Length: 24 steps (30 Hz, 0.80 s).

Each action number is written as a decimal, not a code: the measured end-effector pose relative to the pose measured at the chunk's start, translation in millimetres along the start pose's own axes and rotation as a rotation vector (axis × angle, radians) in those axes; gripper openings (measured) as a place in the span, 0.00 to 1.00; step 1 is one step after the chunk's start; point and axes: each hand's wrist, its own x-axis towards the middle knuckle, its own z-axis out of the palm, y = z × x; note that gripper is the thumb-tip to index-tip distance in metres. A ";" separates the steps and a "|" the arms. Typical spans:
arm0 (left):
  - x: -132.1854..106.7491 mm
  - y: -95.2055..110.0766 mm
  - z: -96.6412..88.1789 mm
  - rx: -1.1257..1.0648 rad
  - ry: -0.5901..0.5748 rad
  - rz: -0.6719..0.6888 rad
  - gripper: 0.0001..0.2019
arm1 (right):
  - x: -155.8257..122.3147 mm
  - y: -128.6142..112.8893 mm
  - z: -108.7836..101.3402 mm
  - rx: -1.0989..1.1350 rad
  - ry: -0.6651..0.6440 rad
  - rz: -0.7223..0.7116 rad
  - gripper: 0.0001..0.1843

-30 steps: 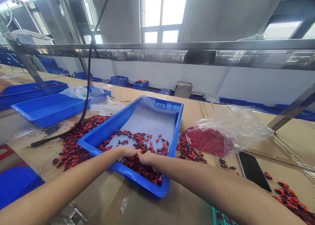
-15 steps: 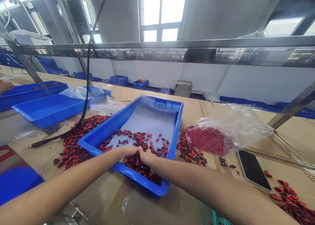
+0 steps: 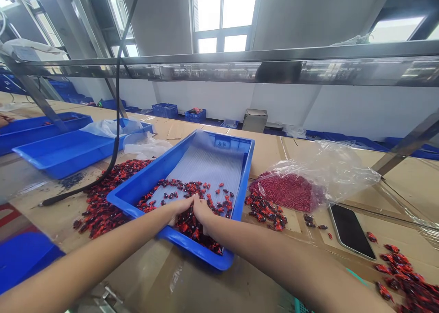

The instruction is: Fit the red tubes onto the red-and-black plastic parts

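Both of my hands are low inside a blue plastic tray point(image 3: 249, 167), over a heap of small red-and-black parts point(image 3: 192, 230). My left hand point(image 3: 182, 206) and my right hand point(image 3: 201, 209) lie side by side, with their thumb sides close together or touching. The fingers point down and away from me, hidden behind the backs of the hands and the parts, so I cannot tell what they hold. A ribbed, whitish sheet point(image 3: 209, 162) lines the tray, with loose parts scattered over its nearer half.
Left of the tray are a large red-and-black pile point(image 3: 103, 208), a black cable point(image 3: 118, 121) and another blue tray point(image 3: 65, 151). To the right are dark pink pieces point(image 3: 288, 192) under clear plastic, a phone point(image 3: 351, 230) and more parts point(image 3: 404, 272). A metal rail point(image 3: 219, 68) crosses above.
My hands have shifted slightly up and away from the tray's near rim, and more of the heap shows below them. The whole view has moved a little.
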 end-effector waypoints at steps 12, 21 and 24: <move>-2.2 8.6 24.0 -0.206 0.281 0.443 0.18 | 1.7 -23.1 -22.8 0.103 0.163 -0.170 0.19; -31.8 33.2 45.7 -0.348 0.315 0.629 0.18 | -20.4 -36.0 -64.7 0.160 0.318 -0.428 0.19; -40.8 46.8 64.2 -0.360 0.286 0.706 0.18 | -30.5 -33.9 -90.3 0.181 0.380 -0.478 0.19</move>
